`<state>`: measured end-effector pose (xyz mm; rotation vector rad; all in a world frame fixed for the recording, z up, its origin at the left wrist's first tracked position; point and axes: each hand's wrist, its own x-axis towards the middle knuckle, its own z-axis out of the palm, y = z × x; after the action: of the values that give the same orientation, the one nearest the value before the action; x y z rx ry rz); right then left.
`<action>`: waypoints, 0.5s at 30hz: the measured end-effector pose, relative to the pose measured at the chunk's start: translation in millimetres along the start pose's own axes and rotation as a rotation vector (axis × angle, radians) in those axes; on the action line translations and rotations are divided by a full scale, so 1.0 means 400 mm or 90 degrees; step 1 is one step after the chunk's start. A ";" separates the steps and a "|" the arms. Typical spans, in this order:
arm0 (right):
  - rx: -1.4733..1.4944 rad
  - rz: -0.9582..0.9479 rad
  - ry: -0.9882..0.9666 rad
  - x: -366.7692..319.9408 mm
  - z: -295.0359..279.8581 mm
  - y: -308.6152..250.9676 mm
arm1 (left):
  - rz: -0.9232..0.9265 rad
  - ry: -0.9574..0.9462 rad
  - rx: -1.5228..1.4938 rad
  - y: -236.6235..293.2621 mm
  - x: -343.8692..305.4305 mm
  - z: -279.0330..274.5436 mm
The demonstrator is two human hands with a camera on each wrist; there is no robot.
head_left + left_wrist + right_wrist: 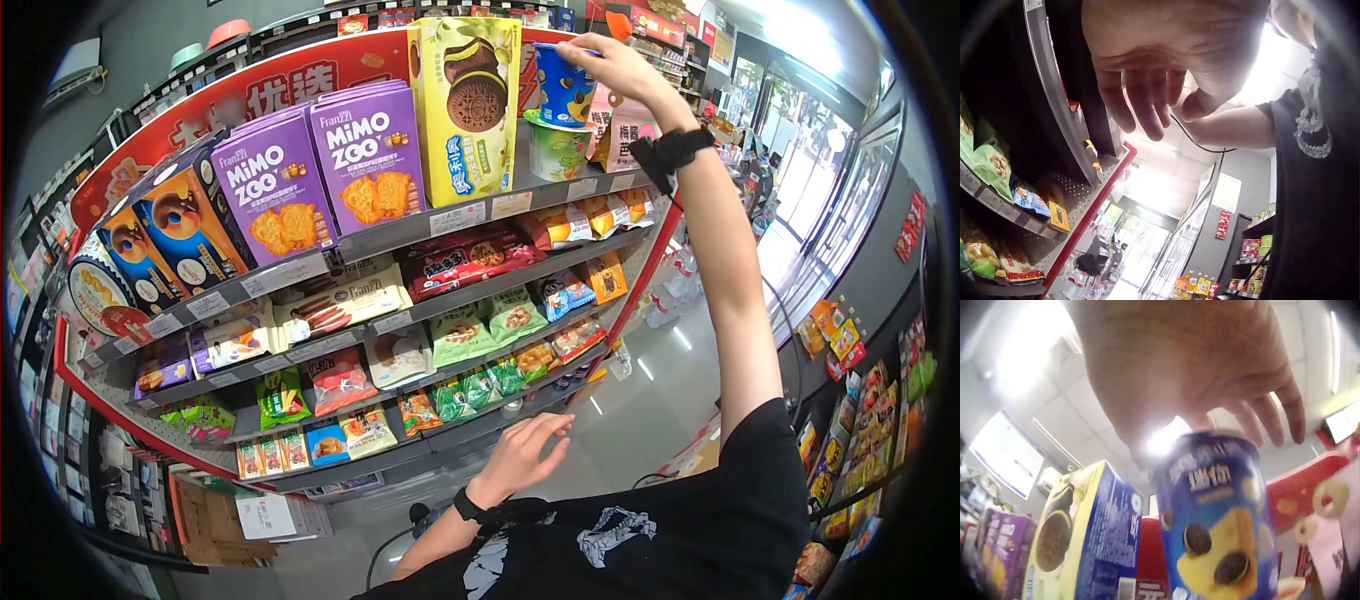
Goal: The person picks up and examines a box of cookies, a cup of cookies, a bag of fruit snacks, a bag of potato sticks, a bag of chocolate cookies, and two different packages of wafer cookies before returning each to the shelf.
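In the head view, a blue cup [565, 92] stands on a green-and-white cup [557, 150] at the top shelf's right. My right hand [625, 72] reaches over the blue cup and touches its upper rim, with the fingers relaxed. The right wrist view shows this hand [1191, 369] above and behind the blue cup [1216, 519], several fingers hanging past its right side; the contact beneath is partly hidden. My left hand [522, 452] hangs before the lower shelves, fingers loosely bent and holding nothing. In the left wrist view, that hand [1166, 56] is empty too.
Left of the cups stand a tall yellow-green cookie box [468, 110] and purple boxes [368, 160]; a pink bag [625, 130] is at their right. Bagged snacks [460, 335] fill the lower shelves. The display's red side edge [640, 280] runs down at the right.
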<state>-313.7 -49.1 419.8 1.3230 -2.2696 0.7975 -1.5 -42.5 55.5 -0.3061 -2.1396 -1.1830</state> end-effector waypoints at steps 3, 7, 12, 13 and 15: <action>-0.092 -0.153 0.119 -0.011 0.039 0.026 | 0.011 -0.014 0.016 0.000 0.002 0.007; 0.065 -0.072 0.175 -0.034 0.008 0.035 | 0.010 -0.022 -0.001 0.003 0.010 0.008; 0.543 0.036 0.083 -0.264 -0.007 0.011 | 0.011 0.054 -0.011 0.017 0.021 -0.028; 0.689 0.114 0.006 -0.340 0.021 -0.014 | 0.016 0.092 -0.003 0.023 0.031 -0.041; 0.856 0.225 -0.132 -0.466 0.122 -0.009 | 0.043 0.188 0.038 0.044 0.065 -0.074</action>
<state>-224.0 39.7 273.9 1.4410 -2.0521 2.6926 0.5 -59.7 95.1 -0.1638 -1.8892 -1.0520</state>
